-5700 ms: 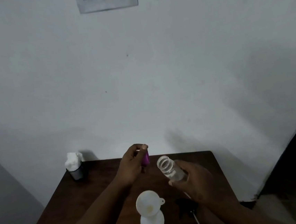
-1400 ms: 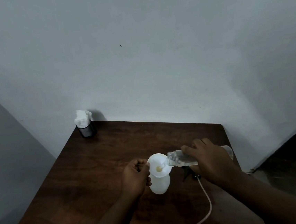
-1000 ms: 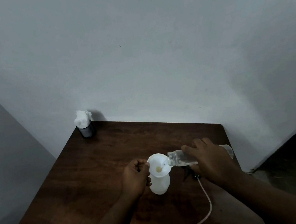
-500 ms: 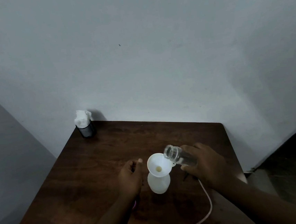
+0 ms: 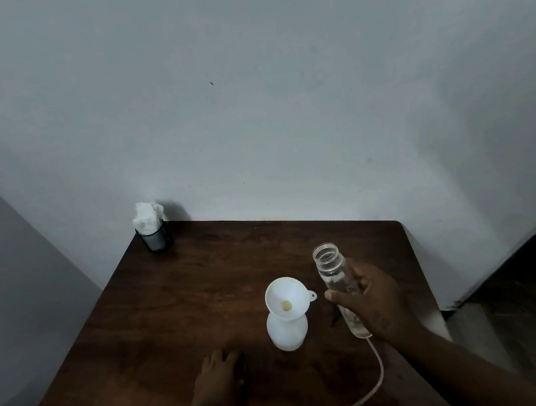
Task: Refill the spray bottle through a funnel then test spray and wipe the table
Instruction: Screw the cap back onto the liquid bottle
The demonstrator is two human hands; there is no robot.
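The white spray bottle [image 5: 287, 332] stands mid-table with a white funnel [image 5: 285, 297] seated in its neck. To its right, my right hand [image 5: 375, 310] grips a clear water bottle [image 5: 332, 272], uncapped, tilted back with its mouth up and away from the funnel. My left hand [image 5: 219, 377] rests low on the table [image 5: 178, 303], left of the spray bottle. Its fingers are curled over a small dark cap at the thumb side that is mostly hidden. The black spray head [image 5: 335, 319] lies behind my right hand, and its pale tube [image 5: 376, 375] trails toward me.
A black mesh holder [image 5: 155, 239] stuffed with white tissues [image 5: 146, 214] stands at the table's far left corner against the wall. The table's right edge drops to a dark floor gap.
The clear bottle was pouring into the funnel, then swung up and back to the right. My left hand left the funnel's side and dropped toward me onto the table.
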